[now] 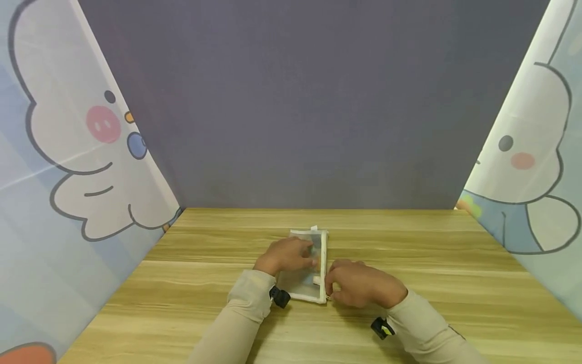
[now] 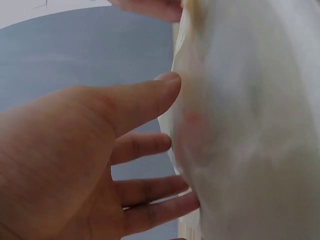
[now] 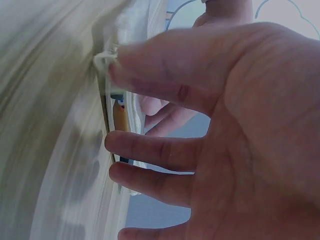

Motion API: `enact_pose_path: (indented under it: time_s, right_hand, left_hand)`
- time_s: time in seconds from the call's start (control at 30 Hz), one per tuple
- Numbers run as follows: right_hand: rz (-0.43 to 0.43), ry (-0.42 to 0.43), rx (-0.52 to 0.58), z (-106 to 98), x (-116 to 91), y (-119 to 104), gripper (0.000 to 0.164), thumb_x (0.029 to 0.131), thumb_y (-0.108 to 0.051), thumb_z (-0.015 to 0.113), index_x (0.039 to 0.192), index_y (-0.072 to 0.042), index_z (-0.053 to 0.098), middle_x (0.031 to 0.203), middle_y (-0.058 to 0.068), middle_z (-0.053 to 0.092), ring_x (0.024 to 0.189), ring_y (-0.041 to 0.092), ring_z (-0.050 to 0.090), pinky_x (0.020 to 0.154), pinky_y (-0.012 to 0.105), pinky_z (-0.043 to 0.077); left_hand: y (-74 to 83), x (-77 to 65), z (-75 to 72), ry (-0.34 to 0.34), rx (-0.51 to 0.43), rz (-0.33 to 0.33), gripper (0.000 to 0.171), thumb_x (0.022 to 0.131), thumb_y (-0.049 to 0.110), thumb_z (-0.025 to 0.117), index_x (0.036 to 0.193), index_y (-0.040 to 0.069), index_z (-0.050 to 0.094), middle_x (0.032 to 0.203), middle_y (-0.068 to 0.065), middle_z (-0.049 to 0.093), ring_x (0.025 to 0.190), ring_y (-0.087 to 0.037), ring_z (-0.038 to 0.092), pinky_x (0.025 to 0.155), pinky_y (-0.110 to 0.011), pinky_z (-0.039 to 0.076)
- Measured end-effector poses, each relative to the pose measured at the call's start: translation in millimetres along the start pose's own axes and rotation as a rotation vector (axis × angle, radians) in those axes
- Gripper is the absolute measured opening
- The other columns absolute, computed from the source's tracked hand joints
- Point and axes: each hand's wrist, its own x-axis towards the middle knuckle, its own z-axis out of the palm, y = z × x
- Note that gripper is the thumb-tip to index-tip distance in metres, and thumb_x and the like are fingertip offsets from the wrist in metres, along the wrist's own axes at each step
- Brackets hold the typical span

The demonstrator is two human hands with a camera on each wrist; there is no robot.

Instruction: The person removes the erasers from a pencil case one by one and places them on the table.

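A translucent pouch point(image 1: 297, 283) with a white zipped edge lies flat on the wooden tabletop. My left hand point(image 1: 291, 254) rests on it from the left with fingers spread and fairly straight; the left wrist view shows the cloudy pouch sheet point(image 2: 250, 125) against those fingertips. At the pouch's near right corner, the thumb and forefinger of my right hand point(image 1: 359, 283) pinch the small zipper pull point(image 1: 328, 297); its other fingers stretch along the edge. Through the gap in that edge, an orange-brown item point(image 3: 120, 116) shows inside, its kind unclear.
The wood-grain tabletop point(image 1: 191, 283) surrounds the pouch. A dark grey panel point(image 1: 291, 106) stands along its back edge. Cartoon-printed cloths point(image 1: 54, 212) hang at both sides. Each wrist carries a black strapped device point(image 1: 279, 297).
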Motion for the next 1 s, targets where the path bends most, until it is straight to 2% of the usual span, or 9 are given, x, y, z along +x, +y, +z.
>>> enact_pose_path:
  time_s: [0.07, 0.17, 0.23, 0.33, 0.5, 0.67, 0.83, 1.0]
  right_hand:
    - [0.007, -0.005, 0.003, 0, 0, 2, 0.009, 0.091, -0.02, 0.07, 0.089, -0.028, 0.073, 0.104, -0.01, 0.059, 0.096, 0.012, 0.055, 0.079, 0.049, 0.048]
    - [0.02, -0.013, 0.026, 1, 0, 5, 0.003, 0.094, -0.027, 0.07, 0.092, -0.028, 0.073, 0.108, -0.007, 0.059, 0.098, 0.014, 0.056, 0.08, 0.052, 0.048]
    - [0.037, -0.018, 0.046, 2, 0, 7, 0.004, 0.094, -0.03, 0.07, 0.095, -0.027, 0.073, 0.11, -0.006, 0.059, 0.098, 0.015, 0.056, 0.081, 0.054, 0.048]
    - [0.063, -0.021, 0.068, 3, 0, 9, 0.007, 0.095, -0.032, 0.069, 0.098, -0.026, 0.072, 0.111, -0.004, 0.059, 0.097, 0.016, 0.056, 0.08, 0.052, 0.048]
    - [0.074, -0.001, 0.077, 5, 1, 13, 0.018, 0.096, -0.031, 0.068, 0.111, -0.02, 0.072, 0.112, 0.001, 0.059, 0.095, 0.017, 0.055, 0.078, 0.044, 0.05]
    - [0.064, 0.026, 0.089, 8, 4, 18, 0.029, 0.096, -0.029, 0.066, 0.12, -0.013, 0.069, 0.113, 0.004, 0.058, 0.095, 0.017, 0.055, 0.076, 0.041, 0.051]
    - [0.04, 0.065, 0.082, 12, 7, 25, 0.031, 0.095, -0.023, 0.064, 0.122, -0.009, 0.068, 0.115, 0.005, 0.058, 0.096, 0.018, 0.055, 0.077, 0.04, 0.051]
    - [0.042, 0.076, 0.082, 15, 9, 28, 0.034, 0.097, -0.023, 0.064, 0.127, -0.007, 0.066, 0.117, 0.007, 0.057, 0.094, 0.018, 0.053, 0.074, 0.038, 0.051]
  left_hand:
    - [3.4, 1.4, -0.1, 0.003, 0.023, -0.007, 0.03, 0.096, 0.046, 0.066, 0.109, 0.02, 0.065, 0.091, 0.007, 0.063, 0.087, -0.014, 0.061, 0.07, -0.037, 0.05]
    - [6.4, 1.8, 0.0, 0.0, 0.029, -0.042, 0.04, 0.096, 0.049, 0.064, 0.123, 0.02, 0.066, 0.101, 0.007, 0.067, 0.095, -0.015, 0.064, 0.073, -0.039, 0.052]
    - [7.2, 2.0, 0.2, 0.002, 0.022, -0.058, 0.049, 0.097, 0.049, 0.064, 0.135, 0.019, 0.063, 0.112, 0.005, 0.068, 0.104, -0.017, 0.064, 0.079, -0.042, 0.054]
    - [6.8, 2.1, 1.1, 0.003, 0.009, -0.07, 0.055, 0.098, 0.049, 0.062, 0.143, 0.018, 0.058, 0.119, 0.003, 0.068, 0.109, -0.019, 0.063, 0.084, -0.043, 0.054]
    - [4.7, 2.5, 1.5, 0.003, -0.002, -0.082, 0.056, 0.097, 0.049, 0.062, 0.144, 0.019, 0.057, 0.12, 0.002, 0.068, 0.11, -0.019, 0.063, 0.085, -0.043, 0.053]
    - [1.8, 2.3, 1.8, 0.012, 0.003, -0.074, 0.055, 0.097, 0.05, 0.063, 0.143, 0.02, 0.058, 0.124, 0.001, 0.066, 0.114, -0.021, 0.062, 0.085, -0.045, 0.053]
    - [2.5, 1.2, 1.0, 0.027, 0.011, -0.07, 0.054, 0.097, 0.05, 0.062, 0.142, 0.02, 0.059, 0.127, -0.001, 0.064, 0.117, -0.022, 0.06, 0.087, -0.047, 0.052]
    - [4.5, 1.1, 0.8, 0.013, -0.017, -0.088, 0.057, 0.097, 0.053, 0.06, 0.144, 0.019, 0.057, 0.129, -0.002, 0.062, 0.122, -0.023, 0.055, 0.092, -0.051, 0.05]
